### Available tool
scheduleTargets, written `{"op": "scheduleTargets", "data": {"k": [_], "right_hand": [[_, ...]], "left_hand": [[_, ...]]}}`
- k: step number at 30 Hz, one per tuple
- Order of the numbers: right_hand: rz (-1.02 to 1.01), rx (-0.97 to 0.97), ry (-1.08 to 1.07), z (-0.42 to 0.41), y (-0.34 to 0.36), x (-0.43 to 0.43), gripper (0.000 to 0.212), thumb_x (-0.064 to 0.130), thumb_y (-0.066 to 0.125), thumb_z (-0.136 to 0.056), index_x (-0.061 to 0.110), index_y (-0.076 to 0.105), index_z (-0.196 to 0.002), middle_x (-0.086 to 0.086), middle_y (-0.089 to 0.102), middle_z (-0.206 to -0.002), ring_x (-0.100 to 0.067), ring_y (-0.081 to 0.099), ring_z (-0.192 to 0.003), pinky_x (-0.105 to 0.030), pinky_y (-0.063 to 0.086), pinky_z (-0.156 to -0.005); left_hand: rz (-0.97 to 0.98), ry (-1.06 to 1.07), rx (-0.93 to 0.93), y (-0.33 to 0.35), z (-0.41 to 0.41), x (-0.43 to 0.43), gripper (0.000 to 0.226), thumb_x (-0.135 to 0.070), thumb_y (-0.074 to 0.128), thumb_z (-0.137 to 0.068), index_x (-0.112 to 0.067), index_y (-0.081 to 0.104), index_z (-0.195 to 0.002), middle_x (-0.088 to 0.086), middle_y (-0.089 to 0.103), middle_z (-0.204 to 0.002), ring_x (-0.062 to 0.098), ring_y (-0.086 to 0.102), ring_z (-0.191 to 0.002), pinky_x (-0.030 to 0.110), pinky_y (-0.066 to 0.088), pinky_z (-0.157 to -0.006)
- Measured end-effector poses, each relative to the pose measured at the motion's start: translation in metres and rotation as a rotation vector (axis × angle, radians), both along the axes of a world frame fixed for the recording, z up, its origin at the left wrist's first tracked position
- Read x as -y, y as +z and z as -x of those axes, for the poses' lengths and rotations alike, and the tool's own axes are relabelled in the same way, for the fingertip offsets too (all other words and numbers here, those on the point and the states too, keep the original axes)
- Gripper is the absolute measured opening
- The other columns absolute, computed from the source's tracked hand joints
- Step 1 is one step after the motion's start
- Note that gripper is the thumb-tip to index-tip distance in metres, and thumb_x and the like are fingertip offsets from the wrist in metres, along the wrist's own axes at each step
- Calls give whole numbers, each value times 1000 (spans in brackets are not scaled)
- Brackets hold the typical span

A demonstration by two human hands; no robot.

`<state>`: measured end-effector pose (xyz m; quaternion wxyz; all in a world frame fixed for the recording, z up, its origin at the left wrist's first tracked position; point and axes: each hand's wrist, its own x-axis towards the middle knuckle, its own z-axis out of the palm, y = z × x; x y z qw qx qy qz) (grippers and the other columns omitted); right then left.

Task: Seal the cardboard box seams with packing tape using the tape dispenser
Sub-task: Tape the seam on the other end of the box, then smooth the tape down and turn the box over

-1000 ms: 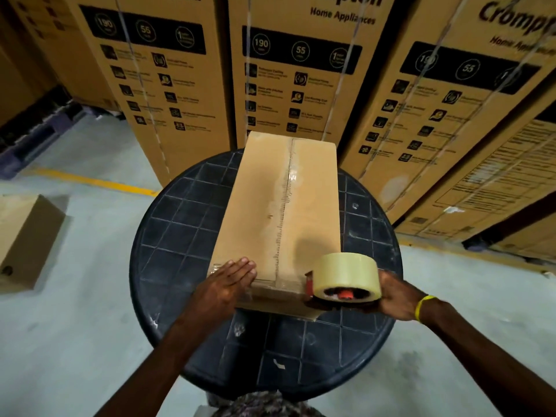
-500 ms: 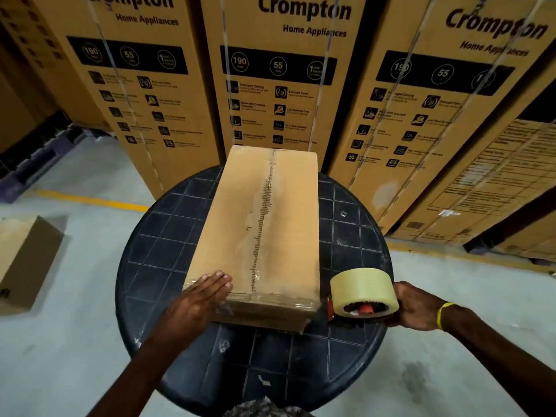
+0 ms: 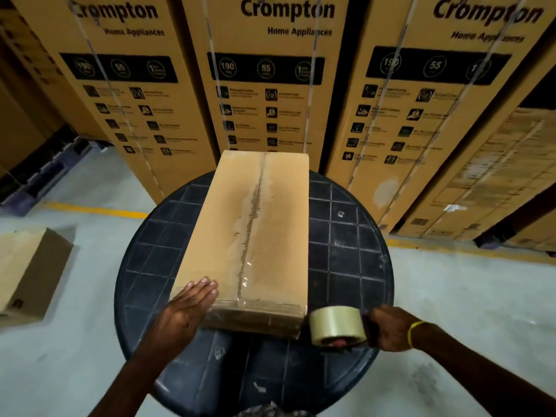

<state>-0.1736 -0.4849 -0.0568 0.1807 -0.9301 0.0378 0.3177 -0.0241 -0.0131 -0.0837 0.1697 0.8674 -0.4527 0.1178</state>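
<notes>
Left hand [image 3: 188, 308] flat, grasping nothing, steadies the long brown cardboard box [image 3: 249, 236]; right hand [image 3: 388, 328] grips the clear-tape dispenser [image 3: 337, 326] at the near-right corner, where the tape probably needs cutting next

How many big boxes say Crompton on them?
3, standing behind the round table: one on the left, one in the middle, one on the right. More cartons at far right show no readable name.

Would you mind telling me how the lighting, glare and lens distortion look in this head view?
Head view: dim overall; the stacked cartons lean outward from wide-angle distortion; glare glints off the tape on the box seam; the tape dispenser and right hand look slightly motion-blurred; the left hand is sharper.
</notes>
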Motion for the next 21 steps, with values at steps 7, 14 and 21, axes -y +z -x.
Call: {"op": "scheduleTargets", "data": {"k": [7,14,21], "right_hand": [[-632,-210,-896,38,-56,-12,14,11,73,-85,-1,66,-87,-8,46,-49,-18,35,-34,-22,29,-39],[-988,-258,-1464,41,-98,-48,37,25,69,-89,9,55,-59,-9,50,-49,-20,46,-37,-27,40,-36],[-669,-105,-1387,43,-174,-62,32,38,75,-82,9,65,-89,-16,69,-75,-35,68,-70,-52,60,-80]], "left_hand": [[-62,-7,-20,-3,-2,-1,47,1,42,-96,0,56,-141,12,54,-150,28,45,-145,49,38,-117],[-59,-17,-15,1,-3,-2,61,12,59,-82,-1,54,-141,14,52,-151,29,44,-145,49,36,-118],[-108,55,-17,18,23,15,53,-28,47,-101,2,52,-144,15,46,-155,32,42,-146,48,33,-121]]}}
